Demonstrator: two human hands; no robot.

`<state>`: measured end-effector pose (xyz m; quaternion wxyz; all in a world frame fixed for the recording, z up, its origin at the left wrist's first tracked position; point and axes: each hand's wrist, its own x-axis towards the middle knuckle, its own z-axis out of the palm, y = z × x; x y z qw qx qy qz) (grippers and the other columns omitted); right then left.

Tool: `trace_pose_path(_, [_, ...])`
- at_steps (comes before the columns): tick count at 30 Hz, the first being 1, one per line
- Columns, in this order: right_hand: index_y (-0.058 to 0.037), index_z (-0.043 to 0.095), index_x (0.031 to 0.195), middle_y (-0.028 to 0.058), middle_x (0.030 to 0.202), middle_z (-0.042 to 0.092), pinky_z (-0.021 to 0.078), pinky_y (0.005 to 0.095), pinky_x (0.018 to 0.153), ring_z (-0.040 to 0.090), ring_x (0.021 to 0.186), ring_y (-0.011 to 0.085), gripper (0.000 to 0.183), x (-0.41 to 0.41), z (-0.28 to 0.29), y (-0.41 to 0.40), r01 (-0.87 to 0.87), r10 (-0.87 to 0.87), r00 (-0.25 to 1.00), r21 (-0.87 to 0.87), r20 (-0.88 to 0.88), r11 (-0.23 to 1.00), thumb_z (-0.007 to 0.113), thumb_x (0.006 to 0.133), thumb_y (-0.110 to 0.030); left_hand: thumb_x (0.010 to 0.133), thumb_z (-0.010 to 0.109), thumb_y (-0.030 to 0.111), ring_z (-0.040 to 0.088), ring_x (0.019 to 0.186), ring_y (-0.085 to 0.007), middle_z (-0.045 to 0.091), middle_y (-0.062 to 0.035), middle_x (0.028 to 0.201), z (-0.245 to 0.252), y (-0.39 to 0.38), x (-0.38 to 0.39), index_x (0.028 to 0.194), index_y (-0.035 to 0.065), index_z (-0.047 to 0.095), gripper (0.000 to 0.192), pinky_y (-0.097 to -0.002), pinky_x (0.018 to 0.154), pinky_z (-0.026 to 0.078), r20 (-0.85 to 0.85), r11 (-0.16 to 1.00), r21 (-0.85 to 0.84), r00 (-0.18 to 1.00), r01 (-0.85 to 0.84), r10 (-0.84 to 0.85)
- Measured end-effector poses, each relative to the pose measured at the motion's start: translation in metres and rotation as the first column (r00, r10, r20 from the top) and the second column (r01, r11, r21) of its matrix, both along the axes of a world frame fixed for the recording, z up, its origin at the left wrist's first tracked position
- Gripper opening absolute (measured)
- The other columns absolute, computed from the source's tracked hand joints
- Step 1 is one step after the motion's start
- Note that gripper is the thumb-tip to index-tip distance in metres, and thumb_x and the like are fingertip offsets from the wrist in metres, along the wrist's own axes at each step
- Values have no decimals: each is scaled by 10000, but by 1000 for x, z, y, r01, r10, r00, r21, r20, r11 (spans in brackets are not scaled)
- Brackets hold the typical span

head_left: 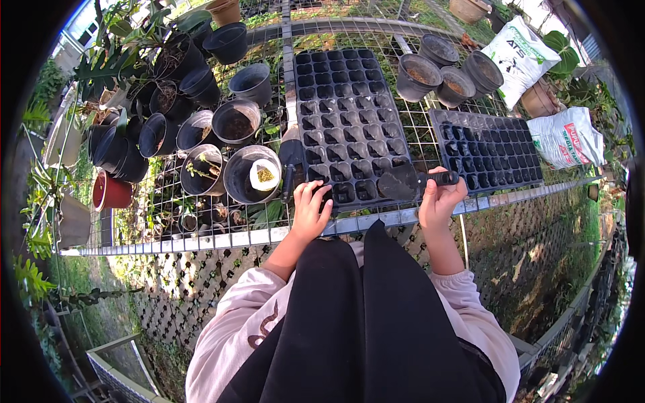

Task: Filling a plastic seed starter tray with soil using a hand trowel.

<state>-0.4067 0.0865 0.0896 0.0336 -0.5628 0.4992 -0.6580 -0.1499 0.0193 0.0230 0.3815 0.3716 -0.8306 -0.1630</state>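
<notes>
A black plastic seedling tray (345, 119) lies lengthwise before me on a wire mesh bench. My left hand (311, 209) rests at its near left corner, fingers apart, with nothing gripped. The black handle of a garden trowel is in my right hand (441, 199); the trowel's dirty blade (398, 183) is over the tray's near right cells. Left of the tray lies a second trowel (291, 156), its handle towards me. A black pot (237, 176) beside it holds a small white container (265, 175) with yellowish-green bits in it.
Many black pots (236, 122) and a red pot (112, 190) stand on the left. Several soil-filled pots (418, 78) are grouped at the back right. Another seedling tray (486, 148) lies to the right, near two white bags (567, 138). A metal edge (242, 239) borders the bench.
</notes>
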Motion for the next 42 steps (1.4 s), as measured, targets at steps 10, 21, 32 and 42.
trace_pose_path(10, [-81,189,1206,144,1023,507,428,220,613,490,743,116,417,-18,5,-1,103,-118,960,71,253,992,489,916,-90,799,570,116,337,1122,-325,440,-105,1202,0,1,1,1113,61,555,320,-434,974,266,9,1000,6,1000,-6,6])
trace_pose_path(21, [-148,152,1253,119,886,563,334,222,342,403,409,85,426,-45,4,10,274,-377,641,259,669,926,446,946,-167,796,573,109,333,1133,-323,443,-107,1199,0,1,-1,1110,56,555,319,-432,978,264,32,1000,5,999,-1,1])
trace_pose_path(32, [-169,100,1367,126,970,575,330,188,383,391,442,64,532,-76,14,17,294,-324,826,139,461,946,431,951,-151,778,598,125,353,1120,-334,462,-115,1180,-3,2,-3,1096,64,571,325,-435,976,286,66,997,-35,995,-70,72])
trace_pose_path(42, [-226,97,1291,195,972,542,448,287,439,507,515,152,502,-125,47,2,334,-262,711,14,653,942,448,940,-147,771,594,71,385,1108,-329,506,-109,1133,-1,4,-6,1063,56,587,293,-427,969,306,40,992,-60,993,-108,111])
